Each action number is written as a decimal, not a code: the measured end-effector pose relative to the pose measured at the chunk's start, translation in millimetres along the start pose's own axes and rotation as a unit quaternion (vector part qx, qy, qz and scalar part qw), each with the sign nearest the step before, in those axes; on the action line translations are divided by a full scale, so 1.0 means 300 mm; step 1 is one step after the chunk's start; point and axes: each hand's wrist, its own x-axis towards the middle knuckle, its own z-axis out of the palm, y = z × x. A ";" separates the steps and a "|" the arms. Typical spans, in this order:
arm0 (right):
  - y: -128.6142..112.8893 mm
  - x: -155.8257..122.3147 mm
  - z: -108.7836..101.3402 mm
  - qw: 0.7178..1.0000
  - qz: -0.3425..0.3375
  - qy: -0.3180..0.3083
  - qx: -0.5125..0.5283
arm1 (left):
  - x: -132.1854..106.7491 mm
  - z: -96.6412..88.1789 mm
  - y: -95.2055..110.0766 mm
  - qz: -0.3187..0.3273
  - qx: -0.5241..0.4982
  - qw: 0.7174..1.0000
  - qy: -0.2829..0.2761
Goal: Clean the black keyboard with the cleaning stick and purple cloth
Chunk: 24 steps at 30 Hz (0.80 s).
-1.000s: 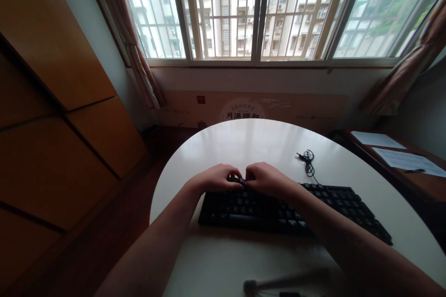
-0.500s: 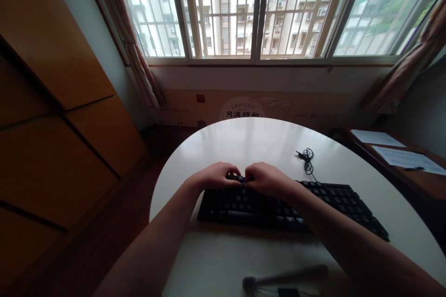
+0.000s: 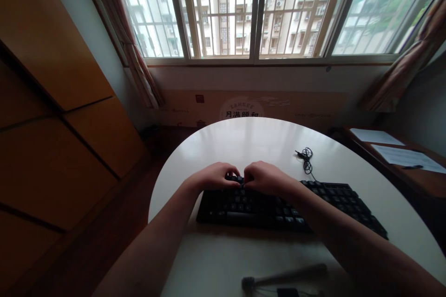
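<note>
A black keyboard (image 3: 329, 200) lies across a round white table (image 3: 251, 141). My left hand (image 3: 212, 177) and my right hand (image 3: 266, 178) meet over the keyboard's far left rows, knuckles up and fingers curled. Their fingertips pinch together on a small dark key (image 3: 239, 179) between them. Whether the key is still seated or lifted off I cannot tell. Both forearms reach in from the bottom of the view, and the right one crosses over the keyboard's middle.
The keyboard's coiled black cable (image 3: 306, 160) lies behind it. A small brush with a pale handle (image 3: 285, 276) rests at the near table edge. A wooden cabinet (image 3: 52, 102) stands on the left. A side desk with papers (image 3: 376, 137) and a pen (image 3: 413, 167) is on the right, under a barred window.
The hands stay pinched at the same spot on the keyboard. The view has shifted very slightly; nothing else has moved.
</note>
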 end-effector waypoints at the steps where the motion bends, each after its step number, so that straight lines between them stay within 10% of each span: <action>1: 0.000 0.000 -0.003 1.000 -0.001 0.004 0.001 | -0.001 -0.002 0.003 -0.001 0.000 1.000 -0.001; 11: 0.147 -0.075 -0.229 0.983 -0.042 -0.135 0.118 | -0.011 -0.013 0.048 -0.016 0.056 0.998 0.003; 24: 0.106 -0.019 -0.120 0.970 -0.118 -0.172 0.126 | 0.013 0.036 0.086 -0.020 0.109 0.993 0.034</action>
